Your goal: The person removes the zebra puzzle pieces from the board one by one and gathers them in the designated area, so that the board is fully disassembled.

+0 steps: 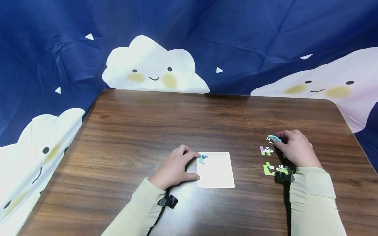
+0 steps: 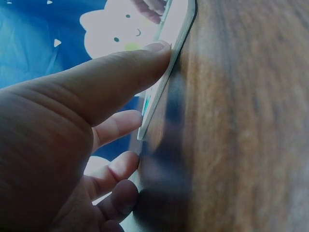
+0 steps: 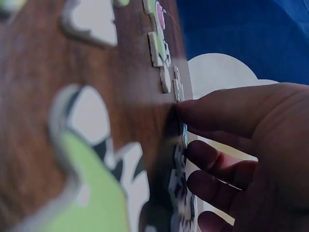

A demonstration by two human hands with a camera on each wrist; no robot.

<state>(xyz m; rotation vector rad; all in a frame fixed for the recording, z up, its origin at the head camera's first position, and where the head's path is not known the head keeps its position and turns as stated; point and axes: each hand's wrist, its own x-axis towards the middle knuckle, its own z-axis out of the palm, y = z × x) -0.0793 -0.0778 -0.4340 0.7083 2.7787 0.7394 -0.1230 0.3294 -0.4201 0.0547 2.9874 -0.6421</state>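
Head view: I am watching the left hand (image 1: pixel 175 167), fingers wide, touching the white board (image 1: pixel 217 175), presumably steadying it; the right hand (image 1: pixel 298 149) is pinching a puzzle piece (image 1: pixel 272 137) farther right on the counter (image 1: pixel 165 121).

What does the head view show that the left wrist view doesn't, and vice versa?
Only the head view: loose jigsaw pieces near the right hand, and small black devices on both wrists. Only the left wrist view: the white puzzle board nearly edge-on, its side thickness visible. Both: that board, the left hand, part of the right, the wood-grain table and the blue cloud-print backdrop.
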